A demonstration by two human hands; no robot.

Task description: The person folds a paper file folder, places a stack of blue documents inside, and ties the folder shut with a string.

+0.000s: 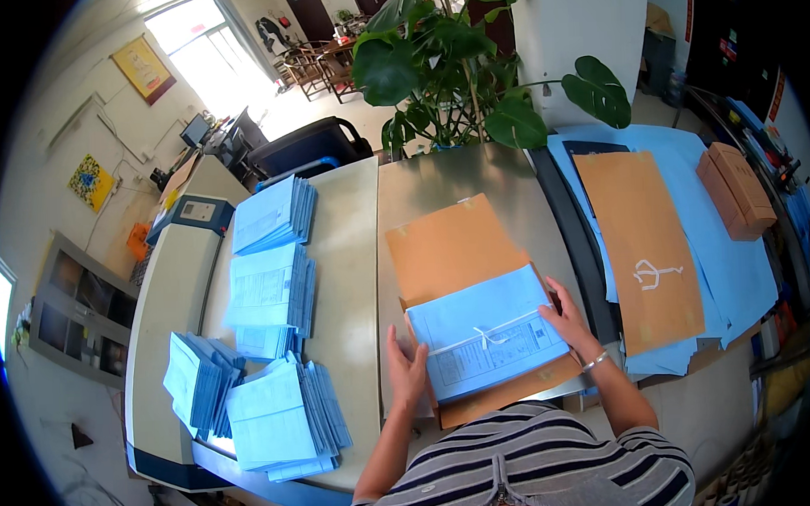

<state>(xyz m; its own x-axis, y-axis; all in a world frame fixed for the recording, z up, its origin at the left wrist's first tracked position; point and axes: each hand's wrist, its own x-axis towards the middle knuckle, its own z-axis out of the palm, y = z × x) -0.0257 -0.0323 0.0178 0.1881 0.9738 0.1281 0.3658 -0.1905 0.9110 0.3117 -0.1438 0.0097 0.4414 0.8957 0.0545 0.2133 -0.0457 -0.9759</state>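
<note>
A brown cardboard file box (458,248) lies with its lid folded back on the metal tabletop in front of me. Inside sits a thick bundle of blue papers (456,315), bound with white string (484,337) in a bow. My left hand (407,369) stands at the box's left side, its fingers outstretched and apart, the thumb near the bundle's edge. At the right side is my right hand (568,320), thumb over the bundle's edge by the string and fingers spread outside the box wall. A silver bracelet circles that wrist.
Several stacks of folded blue papers (268,293) stand on the cream machine (347,246) to the left. On the right, a flat brown folder (641,245) lies over large blue sheets (736,277), beside a brown carton (735,192). A leafy plant (456,64) rises behind the table.
</note>
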